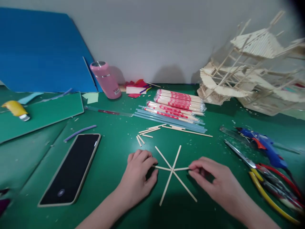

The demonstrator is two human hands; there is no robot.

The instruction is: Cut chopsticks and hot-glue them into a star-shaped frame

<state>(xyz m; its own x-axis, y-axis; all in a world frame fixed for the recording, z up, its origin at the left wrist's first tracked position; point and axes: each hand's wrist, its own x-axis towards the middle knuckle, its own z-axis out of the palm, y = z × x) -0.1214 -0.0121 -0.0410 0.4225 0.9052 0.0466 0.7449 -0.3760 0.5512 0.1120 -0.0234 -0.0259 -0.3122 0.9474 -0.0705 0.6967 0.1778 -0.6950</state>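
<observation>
Thin wooden sticks [166, 184] lie on the green tabletop, crossing at one centre in a six-armed star. The left arm of the star is a short stick [163, 168], and its outer end sits between the thumb and fingers of my left hand [139, 173]. On the opposite side, my right hand [212, 176] pinches the outer end of the right-hand stick [181, 169] between thumb and forefinger. Just beyond the star rest several loose cut sticks [149, 130]. Whether the star's sticks are joined at the centre, I cannot tell.
A phone [71, 168] lies at left, near a yellow cutter [15, 108] and pink flask [106, 79]. Packed chopsticks [179, 100] and blue glue sticks [171, 121] lie behind. At right are a glue gun [264, 143], pliers [262, 190] and a stick-built model [252, 70].
</observation>
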